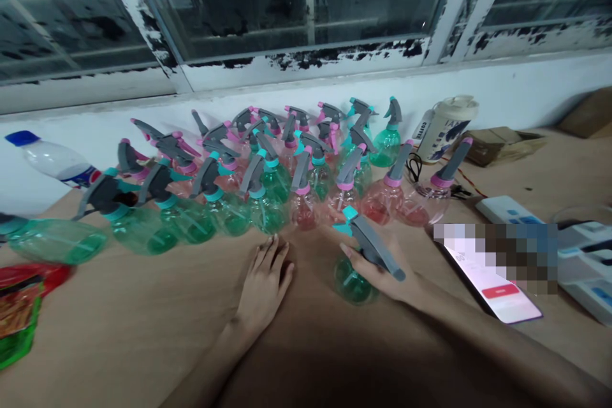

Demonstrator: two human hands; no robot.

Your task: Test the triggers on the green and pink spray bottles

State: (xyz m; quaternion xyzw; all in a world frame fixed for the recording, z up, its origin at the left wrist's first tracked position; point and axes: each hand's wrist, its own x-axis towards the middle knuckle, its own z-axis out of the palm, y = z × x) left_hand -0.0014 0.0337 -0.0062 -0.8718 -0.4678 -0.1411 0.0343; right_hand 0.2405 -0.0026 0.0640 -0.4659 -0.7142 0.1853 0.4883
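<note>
My right hand [382, 271] is wrapped round the neck of a green spray bottle [352, 280], which has a grey and turquoise trigger head. That bottle stands at the front, apart from the others. Palm down on the table, my left hand [265, 277] lies with its fingers stretched out and nothing in it. Just beyond its fingertips is the front row of spray bottles: green ones with turquoise collars such as this green bottle [269, 211] on the left, pink ones with pink collars such as this pink bottle [306, 209] on the right. More bottles crowd behind them, partly hidden.
A clear bottle with a blue cap [52, 156] leans at the far left, above a red and green packet [19, 312]. To the right lie a lit phone [502, 296], white devices [586, 274], a printed cup [444, 131] and an open cardboard box [497, 145]. A windowed wall [306, 73] backs the table.
</note>
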